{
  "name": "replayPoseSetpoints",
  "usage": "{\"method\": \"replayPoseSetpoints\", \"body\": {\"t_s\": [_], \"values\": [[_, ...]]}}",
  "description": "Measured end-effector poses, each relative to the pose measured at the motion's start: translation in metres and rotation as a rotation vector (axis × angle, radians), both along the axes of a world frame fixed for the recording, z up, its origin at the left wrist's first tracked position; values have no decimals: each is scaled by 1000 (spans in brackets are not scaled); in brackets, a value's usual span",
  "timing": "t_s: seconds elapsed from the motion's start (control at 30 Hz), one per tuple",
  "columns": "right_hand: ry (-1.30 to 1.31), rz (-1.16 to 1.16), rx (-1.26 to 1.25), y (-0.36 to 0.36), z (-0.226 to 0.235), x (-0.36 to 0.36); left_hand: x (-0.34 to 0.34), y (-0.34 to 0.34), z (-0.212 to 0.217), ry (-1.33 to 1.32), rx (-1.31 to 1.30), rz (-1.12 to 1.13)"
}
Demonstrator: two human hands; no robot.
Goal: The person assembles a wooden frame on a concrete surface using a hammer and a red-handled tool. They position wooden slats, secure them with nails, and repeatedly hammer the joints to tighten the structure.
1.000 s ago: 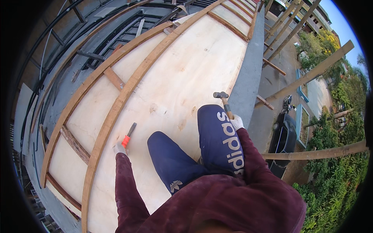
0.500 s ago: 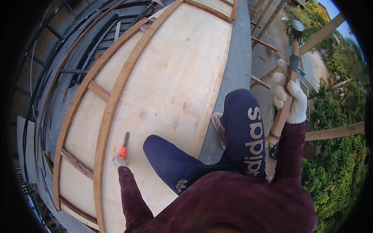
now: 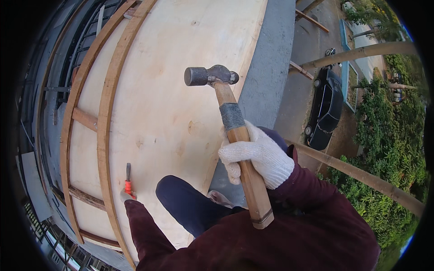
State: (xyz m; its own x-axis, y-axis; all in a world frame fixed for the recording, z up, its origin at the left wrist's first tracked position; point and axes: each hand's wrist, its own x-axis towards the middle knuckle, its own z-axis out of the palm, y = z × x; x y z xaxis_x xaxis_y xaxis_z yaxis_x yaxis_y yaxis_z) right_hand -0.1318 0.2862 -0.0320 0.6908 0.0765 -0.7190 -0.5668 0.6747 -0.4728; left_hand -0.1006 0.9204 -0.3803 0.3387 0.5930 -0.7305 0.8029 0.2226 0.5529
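In my right hand (image 3: 262, 156), in a white knitted glove, is a ball-peen hammer (image 3: 231, 116). Its wooden handle has a dark binding below the steel head. The fingers wrap around the handle, and the head points up and away over the plywood. My left hand (image 3: 126, 195), small and partly hidden by its sleeve, closes around the orange-red handle of a chisel (image 3: 128, 181). The chisel's blade points away from me, close above or on the plywood sheet (image 3: 158, 108), beside the long timber rail; whether it touches, I cannot tell.
Curved-looking timber rails (image 3: 105, 99) with short crosspieces (image 3: 85, 118) run along the sheet's left. A grey concrete ledge (image 3: 271, 67) borders its right. Beyond the drop are bamboo poles (image 3: 361, 174), a black car (image 3: 325, 108) below and green bushes (image 3: 384, 131). My knee (image 3: 181, 196) rests over the sheet.
My right hand has brought the hammer inward from the far right to the front of my body. The left hand still holds the chisel. The view has shifted.
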Motion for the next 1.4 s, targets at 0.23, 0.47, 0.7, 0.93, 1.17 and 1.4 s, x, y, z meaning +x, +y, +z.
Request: {"method": "replayPoseSetpoints", "body": {"t_s": [0.23, 0.47, 0.7, 0.93, 1.17, 1.4], "values": [[229, -51, 140, -8, 23, 1, 7, -139, 109, 51, 35, 105], [409, -385, 493, -52, 7, -52, -25, -221, 261, 408, -115, -405], [484, -79, -384, -189, 113, -132, 29, -266, 458, 511, 43, -1041], [804, 343, -492, -266, 158, -246, 119, -225, 502, 231, 122, -1098], [557, 933, -226, -224, 106, -404, 177, -297, 542, 174, 177, -1073], [349, 1126, -578, -190, 143, -360, 168, -313, 510, 208, 75, -1129]]}}
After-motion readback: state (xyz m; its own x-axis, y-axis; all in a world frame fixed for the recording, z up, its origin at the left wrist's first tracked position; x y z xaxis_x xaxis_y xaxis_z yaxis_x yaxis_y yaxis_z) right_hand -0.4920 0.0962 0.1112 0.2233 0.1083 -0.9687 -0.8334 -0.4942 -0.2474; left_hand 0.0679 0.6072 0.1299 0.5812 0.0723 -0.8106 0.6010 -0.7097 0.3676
